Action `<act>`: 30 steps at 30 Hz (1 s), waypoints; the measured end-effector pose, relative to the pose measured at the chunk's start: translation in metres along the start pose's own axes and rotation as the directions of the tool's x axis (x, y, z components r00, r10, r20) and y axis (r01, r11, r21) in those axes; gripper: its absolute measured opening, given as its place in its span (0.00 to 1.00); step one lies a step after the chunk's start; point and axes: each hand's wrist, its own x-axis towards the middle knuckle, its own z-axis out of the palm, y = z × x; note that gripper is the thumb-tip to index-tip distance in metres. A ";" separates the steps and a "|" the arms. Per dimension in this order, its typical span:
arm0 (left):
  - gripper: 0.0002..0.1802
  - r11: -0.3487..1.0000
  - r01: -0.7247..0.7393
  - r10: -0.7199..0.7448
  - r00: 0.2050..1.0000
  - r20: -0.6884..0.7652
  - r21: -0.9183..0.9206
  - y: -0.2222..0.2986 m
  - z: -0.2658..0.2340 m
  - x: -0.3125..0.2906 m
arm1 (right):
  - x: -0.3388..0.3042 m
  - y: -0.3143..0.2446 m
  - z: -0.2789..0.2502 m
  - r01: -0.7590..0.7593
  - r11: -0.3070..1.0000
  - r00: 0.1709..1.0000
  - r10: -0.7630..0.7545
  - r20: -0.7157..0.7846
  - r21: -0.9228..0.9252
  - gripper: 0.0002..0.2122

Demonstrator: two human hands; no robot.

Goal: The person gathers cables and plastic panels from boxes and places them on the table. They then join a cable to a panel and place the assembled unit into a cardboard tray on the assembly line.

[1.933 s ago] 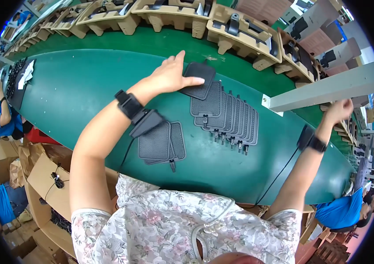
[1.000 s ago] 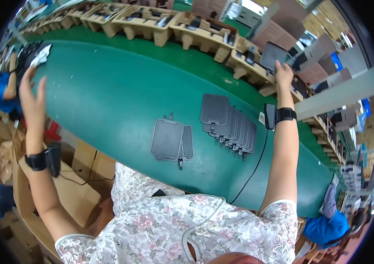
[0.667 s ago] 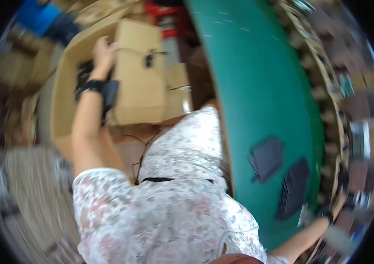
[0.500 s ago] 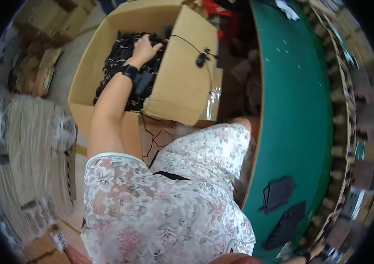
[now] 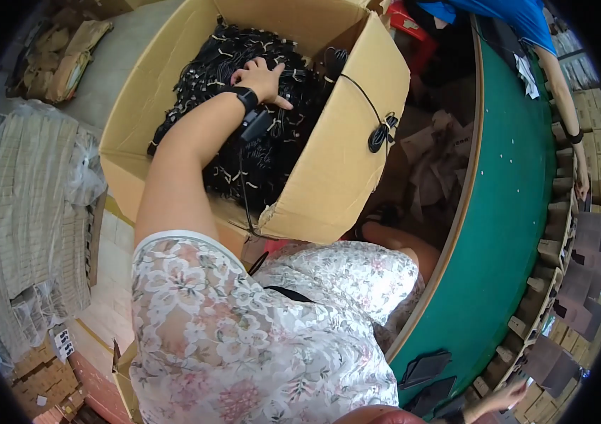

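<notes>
The left hand, fingers splayed, lay over tied, thin black cables, likely light, limp, best pinched mid-bundle; the right hand had an unclear grip.

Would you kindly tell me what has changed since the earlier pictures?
The left hand let go of a pad and reached left into the box, spread over the cables. The right hand held a pad at the trays a moment ago; its grip now is unclear. Other pads stay on the table.
</notes>
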 end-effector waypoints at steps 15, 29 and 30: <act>0.53 0.866 0.226 -0.396 0.855 -0.335 -0.446 -0.126 0.056 -0.007 | -0.186 -0.583 0.084 -0.769 0.426 0.081 -0.675 0.734 0.477 0.25; 0.61 0.814 0.356 -0.439 0.894 -0.086 -0.460 -0.153 0.047 0.000 | -0.217 -0.749 0.028 -0.354 0.100 0.331 -0.917 0.224 0.930 0.24; 0.61 0.810 0.362 -0.447 0.890 -0.085 -0.462 -0.158 0.047 0.001 | -0.224 -0.758 0.028 -0.439 0.154 0.229 -0.934 0.275 0.885 0.24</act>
